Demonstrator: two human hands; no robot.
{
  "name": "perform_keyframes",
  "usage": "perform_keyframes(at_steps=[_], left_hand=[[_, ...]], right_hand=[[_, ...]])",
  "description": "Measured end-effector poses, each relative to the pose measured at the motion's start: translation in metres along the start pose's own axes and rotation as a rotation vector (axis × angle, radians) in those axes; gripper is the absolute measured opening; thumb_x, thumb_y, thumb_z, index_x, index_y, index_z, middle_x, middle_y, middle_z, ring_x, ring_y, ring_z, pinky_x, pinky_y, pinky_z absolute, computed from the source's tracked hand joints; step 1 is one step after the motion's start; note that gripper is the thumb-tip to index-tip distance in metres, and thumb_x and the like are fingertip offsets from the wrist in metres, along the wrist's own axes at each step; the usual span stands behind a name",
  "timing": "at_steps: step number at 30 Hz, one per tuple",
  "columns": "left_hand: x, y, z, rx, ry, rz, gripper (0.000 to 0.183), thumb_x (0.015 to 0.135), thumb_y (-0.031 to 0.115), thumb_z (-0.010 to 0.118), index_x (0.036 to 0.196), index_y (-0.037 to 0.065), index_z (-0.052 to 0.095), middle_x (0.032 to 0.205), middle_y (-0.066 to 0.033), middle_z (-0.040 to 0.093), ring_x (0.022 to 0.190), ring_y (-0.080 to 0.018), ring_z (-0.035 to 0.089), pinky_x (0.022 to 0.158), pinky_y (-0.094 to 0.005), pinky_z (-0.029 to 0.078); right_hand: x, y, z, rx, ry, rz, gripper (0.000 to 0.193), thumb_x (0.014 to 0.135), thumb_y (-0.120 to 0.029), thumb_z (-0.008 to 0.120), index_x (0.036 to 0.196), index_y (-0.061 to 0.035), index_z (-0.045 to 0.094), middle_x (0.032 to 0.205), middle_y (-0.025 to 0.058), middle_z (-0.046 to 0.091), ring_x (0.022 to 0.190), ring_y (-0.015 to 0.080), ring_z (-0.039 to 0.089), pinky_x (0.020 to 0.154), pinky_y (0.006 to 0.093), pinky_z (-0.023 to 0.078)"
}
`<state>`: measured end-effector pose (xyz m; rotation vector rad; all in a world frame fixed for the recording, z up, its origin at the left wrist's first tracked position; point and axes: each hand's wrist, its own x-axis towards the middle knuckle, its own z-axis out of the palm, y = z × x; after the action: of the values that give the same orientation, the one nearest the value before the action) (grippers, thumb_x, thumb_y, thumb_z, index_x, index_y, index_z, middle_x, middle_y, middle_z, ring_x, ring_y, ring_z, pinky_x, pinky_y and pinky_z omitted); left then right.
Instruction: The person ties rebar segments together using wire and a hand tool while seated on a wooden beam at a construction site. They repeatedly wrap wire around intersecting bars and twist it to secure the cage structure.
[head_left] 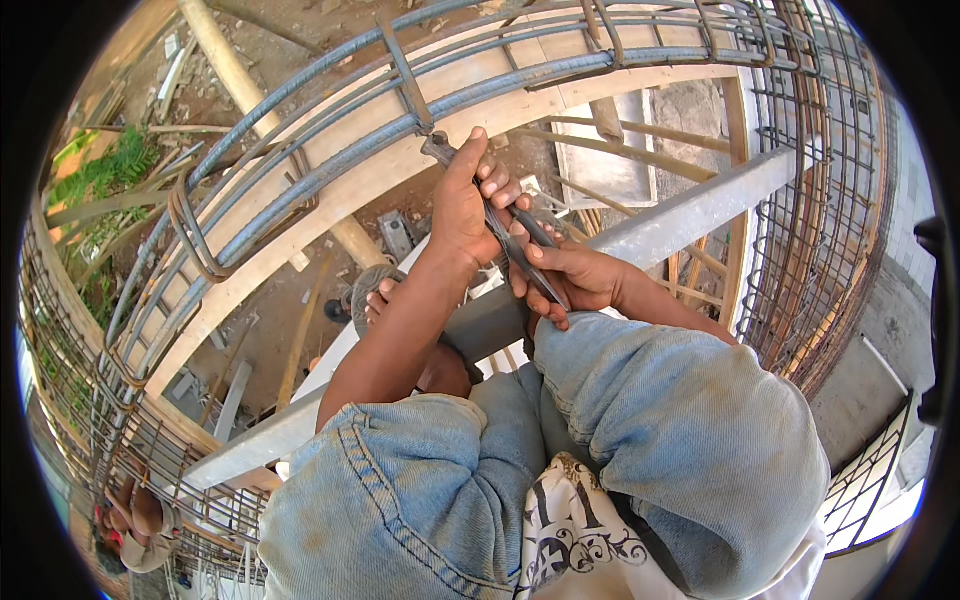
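My left hand (462,220) is closed around dark steel end-cutting pincers (437,148), thumb pointing up along the tool. Their jaw end lies just below a curved rebar cage (345,178), close to one of its stirrups (404,75). Lower down, the handles run back toward my knees. There my right hand (580,275) is closed around the handle ends, its fingers partly hidden behind them. Whether any tie wire is also in my hands, I cannot make out. Both hands are above my bent knees in blue jeans (680,400).
A grey metal beam (700,205) crosses under me. Wooden formwork (480,115) follows the curved cage, and dense rebar mesh (800,200) stands at the right. Through the gaps, debris-strewn ground (290,285) shows far below. Another person (145,525) is at the lower left.
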<state>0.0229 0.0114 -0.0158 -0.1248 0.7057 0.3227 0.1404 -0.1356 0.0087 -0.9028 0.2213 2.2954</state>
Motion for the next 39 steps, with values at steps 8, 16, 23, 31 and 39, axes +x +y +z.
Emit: perform_keyframes(at_steps=[8, 16, 23, 31, 39], left_hand=[[0.016, -0.017, 0.020, 0.040, 0.350, 0.161, 0.036, 0.098, 0.034, 0.059, 0.071, 0.017, 0.041, 0.057, 0.0035, 0.036, 0.050, -0.0124, 0.038, 0.060, -0.0363, 0.045], [-0.032, -0.022, -0.009, 0.358, 0.159, 0.246, 0.052, 0.102, 0.055, 0.043, 0.112, 0.007, 0.056, 0.102, -0.0093, 0.062, 0.095, -0.0241, 0.061, 0.087, -0.0461, 0.051], [-0.032, -0.023, -0.022, 0.228, -0.081, 0.205, 0.041, 0.105, 0.033, 0.043, 0.128, 0.000, 0.052, 0.118, -0.0139, 0.063, 0.113, -0.0327, 0.062, 0.101, -0.0483, 0.049], [-0.039, 0.002, -0.014, 1.007, -0.136, 0.556, 0.028, 0.105, 0.018, 0.049, 0.123, -0.003, 0.054, 0.116, -0.0153, 0.065, 0.105, -0.0213, 0.065, 0.091, -0.0361, 0.053], [-0.045, 0.000, 0.021, 1.293, -0.077, 0.694, 0.022, 0.106, 0.020, 0.046, 0.115, 0.001, 0.055, 0.085, -0.0030, 0.057, 0.078, -0.0102, 0.056, 0.074, -0.0253, 0.050]], right_hand=[[-0.017, -0.006, 0.049, -1.463, 0.923, -0.426, 0.057, 0.086, -0.025, 0.065, 0.131, 0.0053, 0.048, 0.103, 0.0243, 0.067, 0.095, 0.0430, 0.066, 0.084, 0.0463, 0.053], [-0.026, 0.014, -0.006, 0.310, -0.338, -0.006, 0.078, 0.091, -0.041, 0.070, 0.139, 0.0129, 0.038, 0.088, 0.0137, 0.067, 0.083, 0.0193, 0.069, 0.074, 0.0237, 0.057], [-0.016, 0.024, -0.039, -0.017, -0.249, -0.070, 0.055, 0.091, -0.030, 0.073, 0.129, 0.0046, 0.054, 0.093, 0.0130, 0.069, 0.081, 0.0179, 0.069, 0.071, 0.0229, 0.056], [-0.011, 0.014, 0.005, -0.608, 0.461, -0.509, 0.081, 0.071, -0.030, 0.091, 0.130, -0.0008, 0.044, 0.102, 0.0062, 0.052, 0.089, 0.0141, 0.055, 0.076, 0.0286, 0.047], [-0.015, 0.006, 0.004, -1.253, 0.975, -0.993, 0.048, 0.088, -0.024, 0.069, 0.126, -0.0022, 0.050, 0.103, 0.0165, 0.057, 0.083, 0.0257, 0.059, 0.072, 0.0348, 0.049]])
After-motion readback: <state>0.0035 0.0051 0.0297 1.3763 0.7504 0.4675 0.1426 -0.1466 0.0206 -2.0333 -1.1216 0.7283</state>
